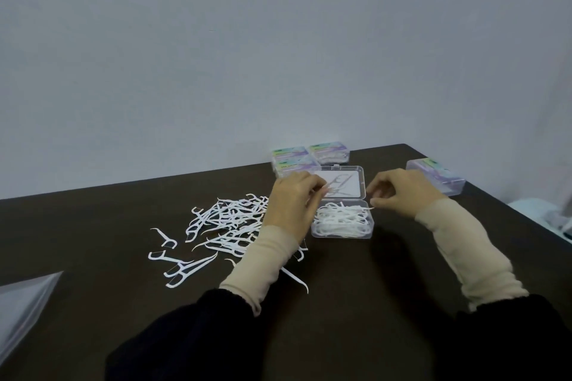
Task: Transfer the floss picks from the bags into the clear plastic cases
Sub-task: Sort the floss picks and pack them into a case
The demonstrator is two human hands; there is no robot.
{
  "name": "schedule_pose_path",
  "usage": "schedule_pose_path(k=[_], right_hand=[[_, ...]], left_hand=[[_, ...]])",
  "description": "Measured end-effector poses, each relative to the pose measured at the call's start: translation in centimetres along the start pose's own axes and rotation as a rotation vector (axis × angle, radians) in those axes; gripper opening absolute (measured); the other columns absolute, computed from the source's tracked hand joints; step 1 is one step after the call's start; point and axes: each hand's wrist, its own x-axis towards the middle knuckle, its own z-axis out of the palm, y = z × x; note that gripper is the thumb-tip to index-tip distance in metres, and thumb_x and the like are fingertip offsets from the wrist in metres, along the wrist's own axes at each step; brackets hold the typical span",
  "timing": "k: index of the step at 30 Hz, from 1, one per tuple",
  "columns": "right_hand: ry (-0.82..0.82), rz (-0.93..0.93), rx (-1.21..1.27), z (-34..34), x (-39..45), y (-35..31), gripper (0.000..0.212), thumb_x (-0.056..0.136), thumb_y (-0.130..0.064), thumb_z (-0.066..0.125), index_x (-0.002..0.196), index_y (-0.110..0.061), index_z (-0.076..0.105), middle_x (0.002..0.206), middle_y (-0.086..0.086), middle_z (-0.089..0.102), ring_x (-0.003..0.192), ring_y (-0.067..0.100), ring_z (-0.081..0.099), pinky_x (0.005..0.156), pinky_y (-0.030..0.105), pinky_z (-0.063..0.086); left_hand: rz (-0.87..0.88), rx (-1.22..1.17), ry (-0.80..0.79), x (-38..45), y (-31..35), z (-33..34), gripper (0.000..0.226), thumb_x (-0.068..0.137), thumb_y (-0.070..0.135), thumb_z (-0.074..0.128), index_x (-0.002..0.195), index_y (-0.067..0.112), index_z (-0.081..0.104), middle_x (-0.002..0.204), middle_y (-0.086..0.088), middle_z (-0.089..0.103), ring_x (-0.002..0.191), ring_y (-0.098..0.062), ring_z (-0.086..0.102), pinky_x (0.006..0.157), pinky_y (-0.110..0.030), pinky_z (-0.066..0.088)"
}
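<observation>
A clear plastic case [368, 233] lies open on the dark table, its tray packed with white floss picks [342, 218] and its lid [360, 178] folded back behind. My left hand [294, 202] hovers at the case's left edge with fingers curled, seemingly pinching a floss pick near the lid. My right hand [399, 192] sits at the case's right edge, fingertips pinching the end of a pick that pokes out of the tray. A loose pile of floss picks [229, 226] is spread on the table to the left of my left arm.
Three closed, labelled cases [309, 158] stand behind the open one by the wall, and another closed case [436, 175] lies at the right. A clear plastic bag [23, 303] lies at the table's left front edge. The table's right edge [495, 201] runs close by.
</observation>
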Motion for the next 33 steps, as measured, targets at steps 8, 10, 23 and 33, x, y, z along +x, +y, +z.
schedule_pose_path(k=[8, 10, 23, 33], right_hand=[[-0.054, 0.06, 0.071, 0.3, 0.1, -0.1, 0.013, 0.08, -0.002, 0.067, 0.08, -0.014, 0.064, 0.064, -0.003, 0.062, 0.061, 0.004, 0.059, 0.071, 0.017, 0.047], [-0.018, 0.048, 0.04, 0.4, 0.1, -0.1, 0.011, 0.079, -0.006, 0.069, 0.079, -0.016, 0.066, 0.072, 0.001, 0.063, 0.068, 0.01, 0.059, 0.075, 0.023, 0.049], [0.051, -0.067, 0.017, 0.8, 0.1, -0.3, 0.018, 0.079, -0.008, 0.068, 0.093, -0.019, 0.068, 0.081, -0.003, 0.062, 0.066, 0.002, 0.053, 0.068, 0.016, 0.043], [-0.029, -0.074, -0.102, 1.4, 0.1, -1.0, 0.015, 0.082, -0.016, 0.068, 0.091, -0.025, 0.06, 0.095, -0.005, 0.054, 0.084, 0.01, 0.055, 0.084, 0.026, 0.049]], left_hand=[[0.168, 0.16, 0.014, -0.4, 0.5, 1.2, 0.026, 0.08, 0.028, 0.047, 0.074, 0.015, 0.068, 0.069, 0.003, 0.064, 0.065, -0.02, 0.063, 0.072, -0.024, 0.031], [0.169, 0.156, -0.01, -0.5, 0.5, 1.2, 0.026, 0.079, 0.029, 0.048, 0.074, 0.016, 0.069, 0.069, 0.004, 0.064, 0.066, -0.019, 0.063, 0.073, -0.023, 0.03], [-0.031, -0.117, -0.099, -1.0, -0.2, 1.1, 0.022, 0.079, 0.002, 0.067, 0.1, 0.007, 0.066, 0.087, -0.006, 0.065, 0.08, -0.02, 0.061, 0.077, -0.022, 0.045], [-0.133, -0.258, -0.099, -1.1, -0.3, 1.3, 0.022, 0.075, 0.008, 0.074, 0.096, 0.011, 0.069, 0.091, 0.0, 0.07, 0.085, -0.013, 0.063, 0.08, -0.026, 0.05]])
